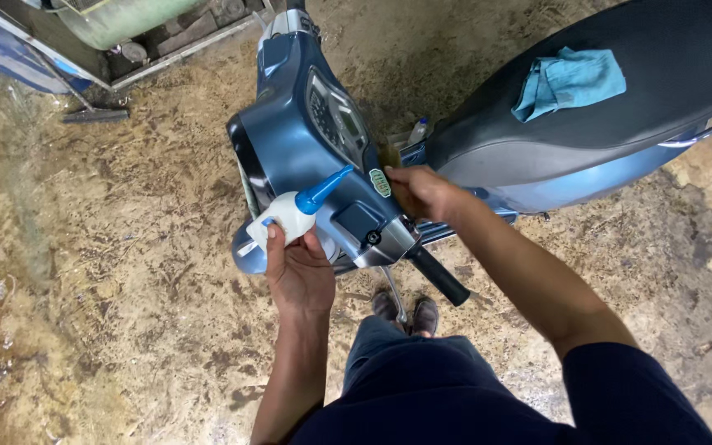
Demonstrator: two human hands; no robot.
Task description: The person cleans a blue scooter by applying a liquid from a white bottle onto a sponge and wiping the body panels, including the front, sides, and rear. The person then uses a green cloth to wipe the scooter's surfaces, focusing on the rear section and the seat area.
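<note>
We are gripping a white squeeze bottle (288,219) in our left hand (298,272), its blue nozzle aiming over the blue scooter's handlebar cover (298,132). Our right hand (423,194) is pressing there, its fingers curled; their grip is hidden.

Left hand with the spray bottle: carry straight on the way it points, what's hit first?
Likely the blue scooter handlebar cowl: the left hand and its spray bottle sit right against it. Depth unclear.

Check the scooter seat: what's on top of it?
A crumpled teal cloth lies on the black scooter seat, near its front half. The seat patch under the cloth is covered; the seat's rear end runs out of frame.
</note>
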